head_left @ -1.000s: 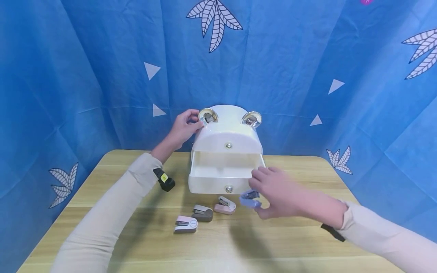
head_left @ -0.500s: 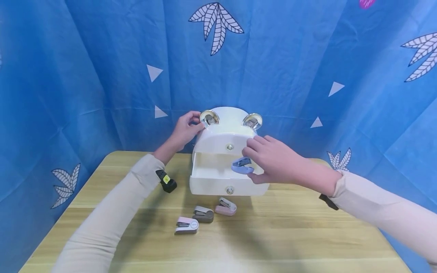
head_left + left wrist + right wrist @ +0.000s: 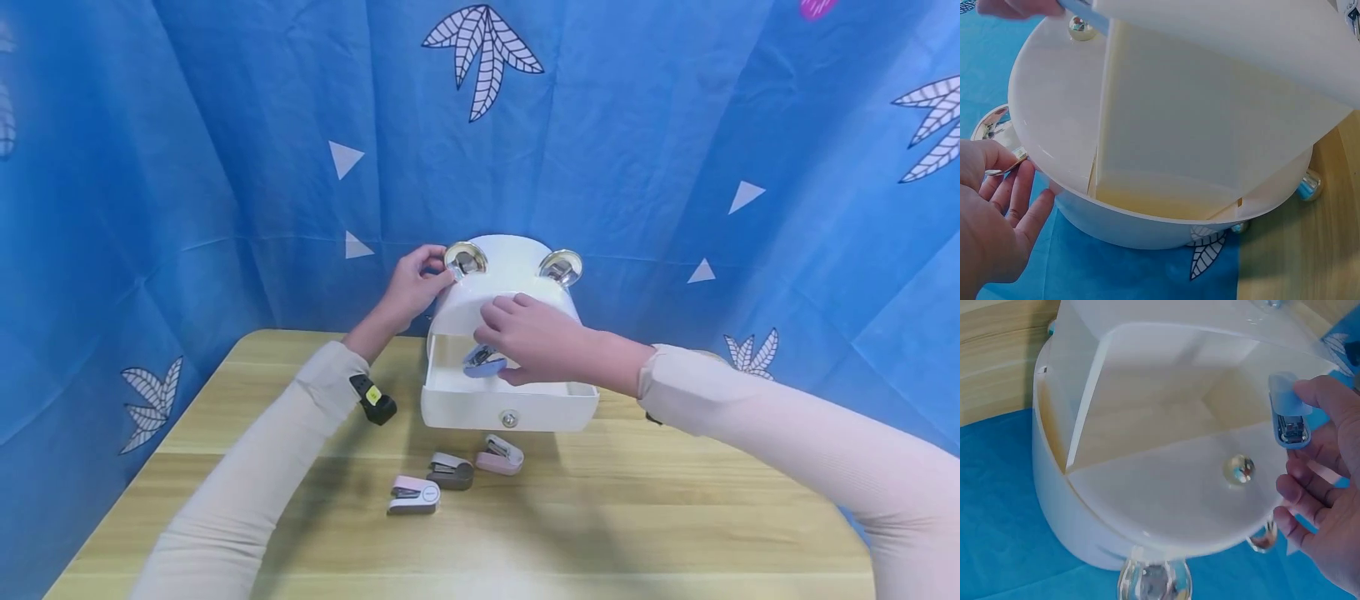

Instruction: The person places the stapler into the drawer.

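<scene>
Holding a blue stapler [image 3: 483, 362] over the pulled-out drawer [image 3: 510, 406], pinched in the right hand [image 3: 536, 346].

The left hand [image 3: 408, 287], fingers relaxed, rests against the white cabinet [image 3: 510, 287] by its shiny left ear [image 3: 465, 259]. Three staplers lie on the wooden table [image 3: 637, 517] before the drawer: pink stapler [image 3: 499, 455], grey stapler [image 3: 451, 471], pale pink stapler [image 3: 413, 495].
</scene>
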A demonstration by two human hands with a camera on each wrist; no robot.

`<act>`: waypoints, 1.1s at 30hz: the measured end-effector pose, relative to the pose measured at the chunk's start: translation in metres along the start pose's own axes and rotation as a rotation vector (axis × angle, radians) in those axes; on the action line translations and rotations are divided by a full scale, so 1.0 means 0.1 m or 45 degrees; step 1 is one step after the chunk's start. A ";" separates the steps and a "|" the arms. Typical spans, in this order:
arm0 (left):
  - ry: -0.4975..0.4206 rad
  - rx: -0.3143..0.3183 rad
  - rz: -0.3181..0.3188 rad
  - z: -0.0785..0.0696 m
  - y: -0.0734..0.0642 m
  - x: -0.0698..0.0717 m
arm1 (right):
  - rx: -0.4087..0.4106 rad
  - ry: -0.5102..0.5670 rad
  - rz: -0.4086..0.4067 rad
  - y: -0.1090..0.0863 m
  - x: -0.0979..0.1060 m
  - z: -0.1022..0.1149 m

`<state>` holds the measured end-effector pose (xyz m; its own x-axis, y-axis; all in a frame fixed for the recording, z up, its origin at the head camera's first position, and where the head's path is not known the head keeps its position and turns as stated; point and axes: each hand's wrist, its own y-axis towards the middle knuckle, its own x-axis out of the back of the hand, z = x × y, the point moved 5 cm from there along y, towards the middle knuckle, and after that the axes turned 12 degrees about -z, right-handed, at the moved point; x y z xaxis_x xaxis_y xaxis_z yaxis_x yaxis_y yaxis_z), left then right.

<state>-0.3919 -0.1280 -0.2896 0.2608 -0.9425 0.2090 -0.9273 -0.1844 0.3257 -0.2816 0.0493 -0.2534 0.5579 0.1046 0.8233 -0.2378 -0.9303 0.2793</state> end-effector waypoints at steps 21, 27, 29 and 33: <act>-0.031 -0.032 -0.012 0.00 -0.03 0.01 | 0.100 -0.205 0.077 0.22 -0.48 0.14; -0.026 -0.035 -0.014 -0.01 -0.04 0.00 | 0.091 -0.237 0.062 0.20 -0.55 0.14; -0.020 -0.041 -0.020 -0.02 -0.04 0.00 | 0.098 -0.266 0.056 0.19 -0.57 0.14; -0.031 -0.046 -0.035 -0.01 -0.04 0.00 | 0.125 -0.326 0.045 0.18 -0.61 0.14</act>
<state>-0.3885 -0.1266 -0.2901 0.2788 -0.9439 0.1770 -0.9094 -0.2003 0.3644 -0.3081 0.0216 -0.3056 0.7366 -0.0092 0.6763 -0.1892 -0.9628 0.1929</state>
